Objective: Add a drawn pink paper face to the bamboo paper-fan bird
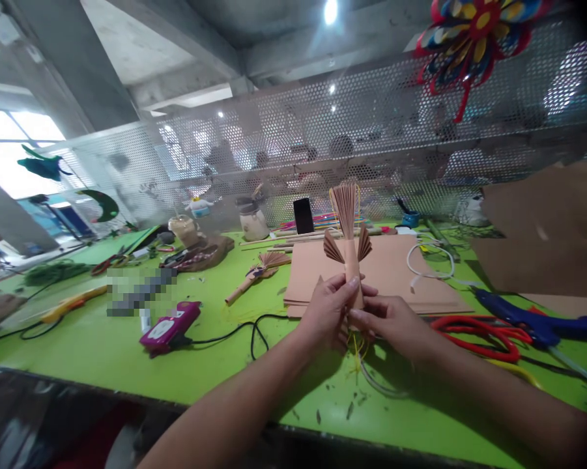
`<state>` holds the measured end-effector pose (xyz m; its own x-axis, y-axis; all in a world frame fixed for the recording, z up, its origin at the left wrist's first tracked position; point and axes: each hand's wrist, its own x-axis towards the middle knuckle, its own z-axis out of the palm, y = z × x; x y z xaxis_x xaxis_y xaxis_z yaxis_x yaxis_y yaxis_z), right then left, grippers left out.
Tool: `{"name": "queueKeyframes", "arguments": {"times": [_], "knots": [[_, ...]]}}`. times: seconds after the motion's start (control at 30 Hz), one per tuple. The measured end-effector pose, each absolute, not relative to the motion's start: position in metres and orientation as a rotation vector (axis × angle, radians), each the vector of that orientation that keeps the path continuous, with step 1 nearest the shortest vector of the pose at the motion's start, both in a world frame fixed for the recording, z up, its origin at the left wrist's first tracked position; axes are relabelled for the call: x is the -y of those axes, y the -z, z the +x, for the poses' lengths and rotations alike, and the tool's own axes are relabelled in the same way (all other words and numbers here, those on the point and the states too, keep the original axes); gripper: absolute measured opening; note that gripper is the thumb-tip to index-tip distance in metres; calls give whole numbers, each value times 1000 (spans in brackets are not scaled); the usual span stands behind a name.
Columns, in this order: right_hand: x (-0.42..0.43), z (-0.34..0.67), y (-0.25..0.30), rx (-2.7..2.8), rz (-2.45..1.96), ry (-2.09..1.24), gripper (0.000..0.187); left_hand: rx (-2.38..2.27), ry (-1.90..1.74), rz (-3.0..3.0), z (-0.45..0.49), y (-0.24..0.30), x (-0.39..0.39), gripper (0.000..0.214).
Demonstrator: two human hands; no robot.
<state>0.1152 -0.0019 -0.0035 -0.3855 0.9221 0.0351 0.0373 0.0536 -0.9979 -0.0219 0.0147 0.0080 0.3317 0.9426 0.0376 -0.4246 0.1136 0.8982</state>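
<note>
Brown, with a pleated fan (345, 208) on top, a paper figure (352, 259) stands roughly upright mid-scene, above the green table (102, 368). The left hand (333, 303) grasps its rolled stem; the right hand (391, 322) grips the lower end. Beyond lie brown paper sheets (395, 267); left, a second paper figure (248, 283); right, a blue glue gun (522, 316).

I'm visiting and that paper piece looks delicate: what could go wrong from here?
The left hand and right hand hold the paper piece near its lower end; too firm a squeeze might dent it. The loose yellow threads below the hands could tangle. The blue glue gun lies near the right arm; if hot, which I can't tell, it might burn.
</note>
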Motion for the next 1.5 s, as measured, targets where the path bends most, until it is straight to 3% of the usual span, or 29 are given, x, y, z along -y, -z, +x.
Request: {"name": "queueKeyframes", "arguments": {"times": [0.23,0.8,1.17,1.5], "knots": [[6,113,0,1506,-1059,-1466,53,-693,-1120,1014,-26,-7,-19,40],[3,111,13,1454,-1165,-1347,47,-782,-1192,935,-20,-10,-16,33],[3,112,12,1492,-1140,-1386,49,-636,-1129,960,-23,-10,-17,42],[3,113,13,1527,-1122,-1367,46,-572,-1093,1019,-25,-9,-21,39]]}}
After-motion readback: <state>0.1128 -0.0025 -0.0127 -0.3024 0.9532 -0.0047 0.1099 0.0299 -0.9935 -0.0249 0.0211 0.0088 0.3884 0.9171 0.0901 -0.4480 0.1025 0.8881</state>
